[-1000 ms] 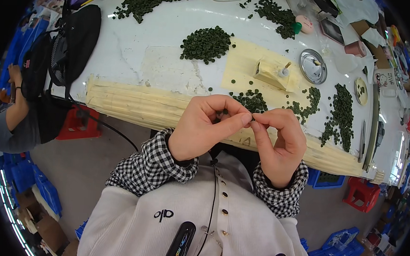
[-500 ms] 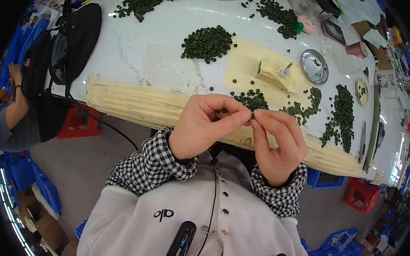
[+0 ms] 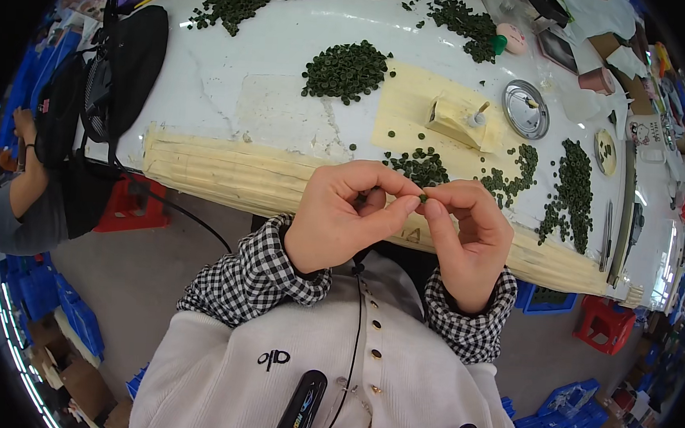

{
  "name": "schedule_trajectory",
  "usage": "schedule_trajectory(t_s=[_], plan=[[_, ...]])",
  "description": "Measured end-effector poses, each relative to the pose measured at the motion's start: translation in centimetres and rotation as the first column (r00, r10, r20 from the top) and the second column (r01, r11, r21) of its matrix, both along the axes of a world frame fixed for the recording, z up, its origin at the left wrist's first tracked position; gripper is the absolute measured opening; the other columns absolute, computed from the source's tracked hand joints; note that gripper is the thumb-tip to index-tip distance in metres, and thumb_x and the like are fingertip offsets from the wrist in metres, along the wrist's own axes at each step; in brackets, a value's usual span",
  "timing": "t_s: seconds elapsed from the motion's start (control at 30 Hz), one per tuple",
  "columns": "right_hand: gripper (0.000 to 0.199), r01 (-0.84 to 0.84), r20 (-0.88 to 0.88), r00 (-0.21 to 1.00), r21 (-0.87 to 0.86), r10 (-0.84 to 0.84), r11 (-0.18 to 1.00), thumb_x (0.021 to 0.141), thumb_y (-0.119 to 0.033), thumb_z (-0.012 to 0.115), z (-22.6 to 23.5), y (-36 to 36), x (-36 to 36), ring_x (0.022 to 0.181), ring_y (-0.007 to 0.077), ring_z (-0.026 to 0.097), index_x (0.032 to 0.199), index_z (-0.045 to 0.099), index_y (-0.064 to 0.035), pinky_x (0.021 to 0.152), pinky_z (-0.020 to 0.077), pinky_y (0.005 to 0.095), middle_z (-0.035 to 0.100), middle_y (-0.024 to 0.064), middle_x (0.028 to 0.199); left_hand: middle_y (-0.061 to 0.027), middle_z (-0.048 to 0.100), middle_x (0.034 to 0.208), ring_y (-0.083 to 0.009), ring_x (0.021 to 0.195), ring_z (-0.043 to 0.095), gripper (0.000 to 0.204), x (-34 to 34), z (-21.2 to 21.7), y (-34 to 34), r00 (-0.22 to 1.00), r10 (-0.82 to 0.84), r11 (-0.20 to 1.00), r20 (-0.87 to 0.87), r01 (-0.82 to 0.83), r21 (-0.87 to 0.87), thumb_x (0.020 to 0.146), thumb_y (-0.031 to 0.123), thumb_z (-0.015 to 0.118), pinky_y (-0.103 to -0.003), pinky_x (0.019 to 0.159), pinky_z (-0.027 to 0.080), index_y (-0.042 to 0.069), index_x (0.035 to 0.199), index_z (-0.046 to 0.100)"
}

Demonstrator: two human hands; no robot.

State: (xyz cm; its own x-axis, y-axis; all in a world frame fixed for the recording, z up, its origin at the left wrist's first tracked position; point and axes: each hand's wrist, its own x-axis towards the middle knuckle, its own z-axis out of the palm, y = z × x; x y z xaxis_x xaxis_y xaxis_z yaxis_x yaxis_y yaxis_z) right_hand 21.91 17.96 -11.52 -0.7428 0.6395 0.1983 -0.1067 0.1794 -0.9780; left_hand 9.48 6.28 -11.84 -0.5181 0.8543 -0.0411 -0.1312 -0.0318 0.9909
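Pinching a tiny dark-green round bead [image 3: 423, 197] between them, the left hand [image 3: 341, 218] and right hand [image 3: 467, 233] meet fingertip to fingertip above the near edge of the white desk [image 3: 210, 72]. The bead is small, matte and button-like, matching the loose pile of dark-green beads [image 3: 345, 69] lying on the desk beyond.

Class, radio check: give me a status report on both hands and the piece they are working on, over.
Left hand and right hand raised together, fingertips meeting. Small dark green bead pinched between them. Loose green beads on white table beyond; nothing between the hands.
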Motion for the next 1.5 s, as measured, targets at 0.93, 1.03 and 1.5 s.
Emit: schedule_trajectory(t_s=[0.93,1.03,1.5], plan=[[0.02,0.013,-0.048,0.999,0.37,0.005,0.929,0.073,0.009,0.068,0.3,0.5,-0.1,0.077,0.0221,0.063,0.092,0.066,0.0016,0.069,0.05,0.0278,0.065,0.0128,0.087,-0.0027,0.048,0.056,-0.0107,0.044,0.044,0.021,-1.1,0.5,0.1,0.627,0.171,0.971,-0.76,0.022,0.237,0.07,-0.004,0.072,-0.024,0.041,0.032,0.004,0.089,0.068],[0.02,0.016,-0.041,0.999,0.39,0.0,0.921,0.073,0.01,0.067,0.3,0.4,-0.1,0.077,0.0214,0.063,0.092,0.065,0.0021,0.069,0.0495,0.0268,0.065,0.0129,0.086,-0.0041,0.049,0.057,-0.0126,0.044,0.045,0.021,-1.2,0.5,0.1,0.573,0.179,0.971,-0.799,0.027,0.237,0.07,-0.004,0.072,-0.025,0.041,0.034,0.004,0.09,0.068],[0.01,0.074,0.297,0.897,0.63,-0.328,0.773,0.072,-0.001,0.071,0.5,4.3,3.1,0.071,0.0209,0.051,0.077,0.062,-0.0001,0.064,0.0408,0.0298,0.056,0.0071,0.074,-0.0026,0.056,0.068,-0.0122,0.052,0.046,0.009,-2.3,0.4,0.5,0.801,0.094,0.97,-0.592,-0.208,-0.127,0.084,0.009,0.063,-0.024,0.05,0.04,0.002,0.088,0.059]])
